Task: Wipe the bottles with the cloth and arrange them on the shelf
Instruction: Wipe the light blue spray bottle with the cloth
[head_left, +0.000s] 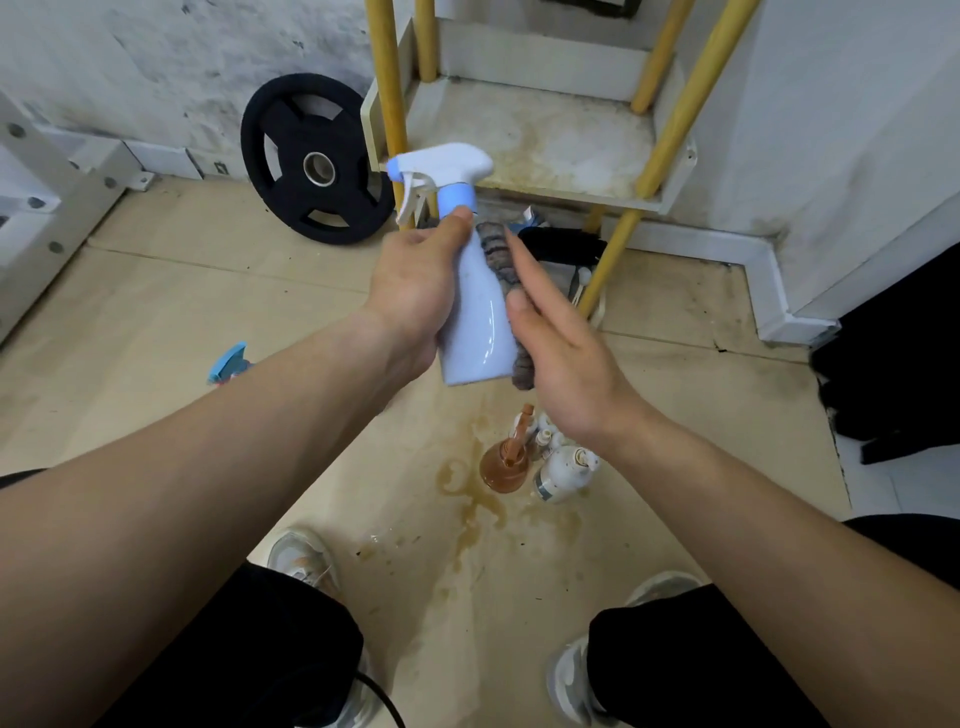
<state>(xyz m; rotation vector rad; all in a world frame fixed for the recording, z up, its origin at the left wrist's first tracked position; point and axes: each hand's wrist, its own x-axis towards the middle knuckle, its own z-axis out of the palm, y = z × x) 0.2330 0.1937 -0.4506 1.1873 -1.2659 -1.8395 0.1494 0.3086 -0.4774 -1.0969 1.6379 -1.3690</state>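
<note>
Bottle (475, 312) in left hand (415, 291), shelf edge (571, 193) beyond

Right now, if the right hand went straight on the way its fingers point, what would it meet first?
The right hand lies on the grey striped cloth against the pale blue plastic spray bottle. Going on, it would likely brush the white trigger head, then the stained shelf board; depth unclear.

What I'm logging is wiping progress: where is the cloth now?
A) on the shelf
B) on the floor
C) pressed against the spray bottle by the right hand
C: the right hand presses the cloth against the spray bottle, which the left hand holds.
</note>
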